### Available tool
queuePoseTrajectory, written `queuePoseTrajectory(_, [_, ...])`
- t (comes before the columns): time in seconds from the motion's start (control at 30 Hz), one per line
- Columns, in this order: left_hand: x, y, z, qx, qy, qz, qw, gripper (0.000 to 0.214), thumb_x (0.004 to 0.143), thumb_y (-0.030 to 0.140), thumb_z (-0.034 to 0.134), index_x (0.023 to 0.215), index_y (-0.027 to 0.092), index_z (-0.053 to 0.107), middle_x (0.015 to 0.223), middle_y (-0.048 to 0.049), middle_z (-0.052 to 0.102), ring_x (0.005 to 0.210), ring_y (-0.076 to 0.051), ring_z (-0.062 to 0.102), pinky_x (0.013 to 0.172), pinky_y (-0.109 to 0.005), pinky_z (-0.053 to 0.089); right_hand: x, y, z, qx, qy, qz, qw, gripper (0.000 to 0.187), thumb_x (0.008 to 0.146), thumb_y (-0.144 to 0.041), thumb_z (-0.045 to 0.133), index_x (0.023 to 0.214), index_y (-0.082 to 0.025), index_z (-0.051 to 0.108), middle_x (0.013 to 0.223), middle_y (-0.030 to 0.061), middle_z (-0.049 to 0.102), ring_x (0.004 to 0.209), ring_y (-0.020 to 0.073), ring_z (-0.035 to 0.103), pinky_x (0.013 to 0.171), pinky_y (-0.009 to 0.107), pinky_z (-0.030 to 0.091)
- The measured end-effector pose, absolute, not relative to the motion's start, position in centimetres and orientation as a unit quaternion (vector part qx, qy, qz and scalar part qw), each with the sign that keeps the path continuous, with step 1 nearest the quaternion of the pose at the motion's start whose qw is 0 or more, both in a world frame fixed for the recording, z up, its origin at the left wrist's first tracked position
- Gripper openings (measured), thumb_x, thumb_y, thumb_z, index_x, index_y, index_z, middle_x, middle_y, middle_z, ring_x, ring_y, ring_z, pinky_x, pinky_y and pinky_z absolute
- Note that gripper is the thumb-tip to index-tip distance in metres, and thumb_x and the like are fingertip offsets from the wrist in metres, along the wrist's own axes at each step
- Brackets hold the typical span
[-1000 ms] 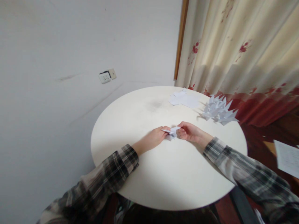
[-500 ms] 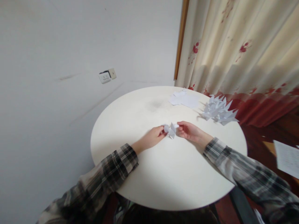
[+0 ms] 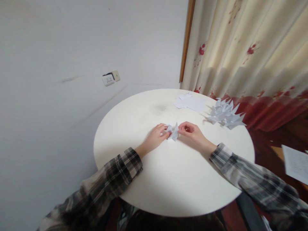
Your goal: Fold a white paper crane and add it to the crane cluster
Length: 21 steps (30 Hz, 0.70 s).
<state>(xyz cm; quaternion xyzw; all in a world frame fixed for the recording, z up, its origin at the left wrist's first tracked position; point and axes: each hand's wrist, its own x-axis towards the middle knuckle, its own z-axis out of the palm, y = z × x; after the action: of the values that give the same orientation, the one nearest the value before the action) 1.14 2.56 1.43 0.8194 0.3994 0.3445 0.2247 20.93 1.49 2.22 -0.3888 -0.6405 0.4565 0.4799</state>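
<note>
A small white folded paper crane [image 3: 175, 132] is held between my two hands, just over the middle of the round white table [image 3: 173, 179]. My left hand [image 3: 157, 136] is closed on its left part, thumb and fingers pinching the paper. From the other side, my right hand [image 3: 192, 133] pinches the crane's right edge between thumb and forefinger. One pointed flap stands up between the hands. Fingers hide part of the folds.
At the table's right edge sits a pile of folded white paper cranes [image 3: 225, 114]. Flat white paper sheets [image 3: 190, 102] lie at the back. Behind are a wall with a socket [image 3: 108, 79] and a patterned curtain [image 3: 240, 48]. A written sheet [image 3: 295, 162] lies at the far right.
My right hand has turned and shifted slightly left, its fingertips now closer to the crane's middle. The left hand's fingers have moved up over the paper, and the crane has turned a little.
</note>
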Motion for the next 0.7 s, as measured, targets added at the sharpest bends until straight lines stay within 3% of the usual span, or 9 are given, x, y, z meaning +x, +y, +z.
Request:
queuePoseTrajectory(0.17, [1.2, 2.3, 1.8, 0.81, 0.423, 0.321, 0.248, 0.017, 0.082, 0.029, 0.051, 0.089, 0.017, 0.061, 0.08, -0.0009, 0.059, 0.072, -0.013, 0.054, 0.068, -0.025, 0.043, 21.1, 1.0, 2.5, -0.397, -0.653, 0.396, 0.508, 0.016, 0.07, -0.03, 0.067, 0.081, -0.019, 0.061, 0.061, -0.005, 0.048, 0.057, 0.0099, 0.041, 0.055, 0.023, 0.032])
queuePoseTrajectory(0.3, [1.1, 2.4, 1.6, 0.82, 0.421, 0.313, 0.232, 0.015, 0.081, 0.028, 0.051, 0.084, 0.017, 0.061, 0.077, -0.0006, 0.057, 0.069, -0.013, 0.052, 0.063, -0.023, 0.041, 21.3, 0.3, 3.3, -0.384, -0.664, 0.355, 0.534, 0.011, 0.072, -0.028, 0.065, 0.077, -0.02, 0.059, 0.062, -0.0038, 0.05, 0.058, 0.0102, 0.042, 0.056, 0.023, 0.033])
queuePoseTrajectory(0.47, [1.2, 2.2, 1.9, 0.839, 0.406, 0.302, 0.2, 0.015, 0.081, 0.025, 0.05, 0.079, 0.017, 0.061, 0.072, -0.0001, 0.053, 0.067, -0.012, 0.049, 0.062, -0.022, 0.039, 21.1, -0.2, 3.2, -0.372, -0.703, 0.362, 0.486, 0.022, 0.075, -0.027, 0.063, 0.096, -0.02, 0.061, 0.056, -0.0046, 0.052, 0.052, 0.0098, 0.045, 0.053, 0.023, 0.035])
queuePoseTrajectory(0.7, [1.2, 1.9, 2.3, 0.853, 0.385, 0.288, 0.201, 0.018, 0.084, 0.025, 0.048, 0.081, 0.017, 0.063, 0.075, -0.0004, 0.053, 0.07, -0.012, 0.049, 0.064, -0.022, 0.039, 21.4, -0.3, 3.1, -0.351, -0.721, 0.396, 0.447, 0.023, 0.082, -0.035, 0.052, 0.081, -0.018, 0.068, 0.065, 0.0021, 0.063, 0.052, 0.0106, 0.053, 0.054, 0.024, 0.042])
